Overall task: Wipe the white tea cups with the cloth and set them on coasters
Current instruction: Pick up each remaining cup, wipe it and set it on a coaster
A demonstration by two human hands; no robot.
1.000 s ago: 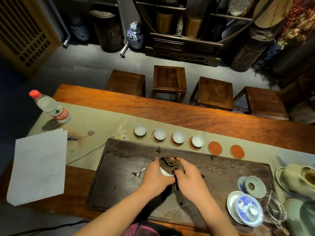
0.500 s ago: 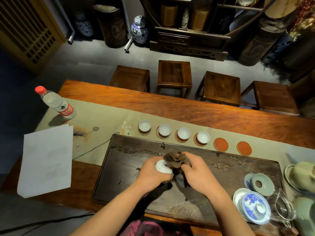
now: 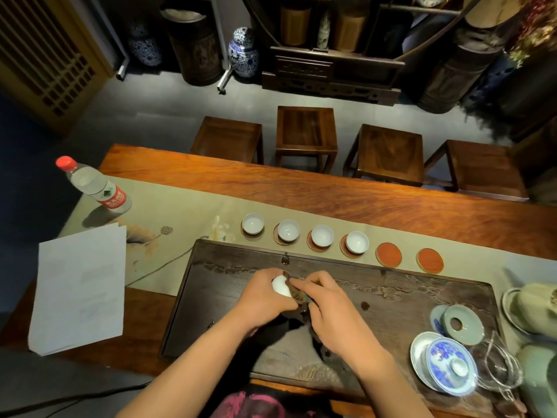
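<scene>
A white cup (image 3: 281,285) is gripped in the left hand (image 3: 265,300) over the tray (image 3: 391,300), with the cloth (image 3: 297,292) pinched against it by the right hand (image 3: 328,312). Four cups (image 3: 304,233) are seated on coasters beyond the tray; two coasters (image 3: 408,257) are bare. Most of the held cup is hidden by fingers and cloth.

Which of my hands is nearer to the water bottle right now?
Left. Your left hand grips a cup over the tray, on the water bottle side; your right hand, pinching the cloth, sits farther right.

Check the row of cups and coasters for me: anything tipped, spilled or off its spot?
Nothing stands out. The four placed cups sit upright on their coasters, two coasters lie bare, and the fifth cup is in the left hand against the cloth.
</scene>
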